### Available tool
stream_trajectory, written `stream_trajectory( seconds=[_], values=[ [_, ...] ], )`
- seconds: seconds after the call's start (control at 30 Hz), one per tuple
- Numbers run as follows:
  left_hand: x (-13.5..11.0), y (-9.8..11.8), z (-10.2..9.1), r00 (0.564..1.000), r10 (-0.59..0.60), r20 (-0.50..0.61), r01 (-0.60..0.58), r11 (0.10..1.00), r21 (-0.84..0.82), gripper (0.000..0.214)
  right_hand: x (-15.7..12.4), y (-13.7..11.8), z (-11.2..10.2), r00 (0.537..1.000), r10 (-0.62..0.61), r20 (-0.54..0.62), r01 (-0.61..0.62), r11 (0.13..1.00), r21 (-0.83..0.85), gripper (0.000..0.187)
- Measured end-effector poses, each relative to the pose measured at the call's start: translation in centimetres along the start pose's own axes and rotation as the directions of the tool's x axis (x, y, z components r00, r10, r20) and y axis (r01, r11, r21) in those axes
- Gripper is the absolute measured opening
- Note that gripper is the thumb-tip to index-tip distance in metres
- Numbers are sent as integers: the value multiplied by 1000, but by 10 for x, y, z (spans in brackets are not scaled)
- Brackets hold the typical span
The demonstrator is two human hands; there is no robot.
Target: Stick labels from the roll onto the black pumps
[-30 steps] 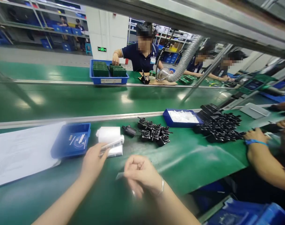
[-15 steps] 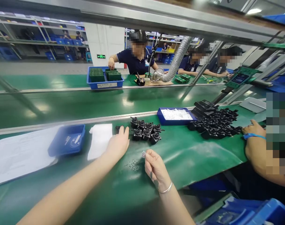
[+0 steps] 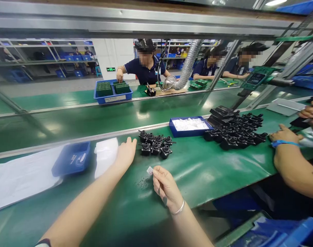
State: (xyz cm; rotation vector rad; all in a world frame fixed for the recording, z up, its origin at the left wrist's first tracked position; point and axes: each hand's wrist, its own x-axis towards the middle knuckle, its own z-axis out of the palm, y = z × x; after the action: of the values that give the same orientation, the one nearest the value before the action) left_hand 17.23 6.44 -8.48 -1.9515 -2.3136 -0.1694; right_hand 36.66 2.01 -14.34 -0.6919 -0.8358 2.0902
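My right hand (image 3: pixel 166 185), with a bracelet on its wrist, pinches a small whitish square (image 3: pixel 149 170) between thumb and forefinger. It looks like a label, but its print is too small to read. Below it a scatter of tiny dark pieces (image 3: pixel 143 182) lies on the green mat. My left hand (image 3: pixel 127 152) is stretched forward over the mat, fingers bent down; their tips and whatever lies under them are hidden. Just right of it stands a group of several black plastic housings (image 3: pixel 156 146) with round necks. A folded white cloth or paper (image 3: pixel 105 156) lies beside the left wrist.
A blue tray (image 3: pixel 71 159) rests on white sheets (image 3: pixel 22 175) at left. Behind the housings, a blue box (image 3: pixel 191 132) holds white slips, beside a large pile of black housings (image 3: pixel 236 132). A co-worker's arm (image 3: pixel 287 151) reaches in at right. A metal rail crosses behind.
My left hand has drawn slightly left, and the black part seen beyond its fingers is now hidden. The right hand keeps its pinch, the whitish square turned more toward me. The view has shifted slightly.
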Motion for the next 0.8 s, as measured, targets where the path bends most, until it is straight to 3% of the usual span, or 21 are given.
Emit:
stream_trajectory(
  seconds=[0.07,0.13,0.17,0.23,0.3,0.4,0.47,0.53,0.63,0.8],
  values=[
    [-5,-4,-15,998,-7,-57,4,998,-59,47,-1,0,-1,1000,-1,10,1,1000,15,26],
    [-18,-12,-32,983,-33,-182,-16,964,-265,62,-1,0,-1,1000,-6,25,5,1000,31,25],
    [-28,-16,-40,971,-44,-234,-56,912,-406,66,-1,0,-1,999,-8,32,7,999,40,24],
    [-51,-21,-52,969,-23,-247,-155,725,-672,52,0,-1,0,999,-12,42,10,998,65,23],
    [-76,-19,-56,990,56,-130,-141,503,-853,35,1,-3,1,999,-21,40,17,995,103,21],
    [-107,-8,-51,983,140,120,78,276,-958,36,1,-5,2,998,-47,32,40,979,200,16],
    [-117,-1,-43,956,161,244,200,252,-947,43,-3,-6,2,997,-66,40,51,949,310,14],
    [-121,3,-35,943,160,293,238,293,-926,51,-10,-5,3,996,-79,51,50,908,417,9],
    [-121,4,-27,953,180,243,171,345,-923,60,-22,0,8,992,-79,96,22,873,488,3],
    [-123,3,-17,944,260,202,130,269,-954,49,-34,10,18,979,-64,194,-27,901,433,6]
  ],
)
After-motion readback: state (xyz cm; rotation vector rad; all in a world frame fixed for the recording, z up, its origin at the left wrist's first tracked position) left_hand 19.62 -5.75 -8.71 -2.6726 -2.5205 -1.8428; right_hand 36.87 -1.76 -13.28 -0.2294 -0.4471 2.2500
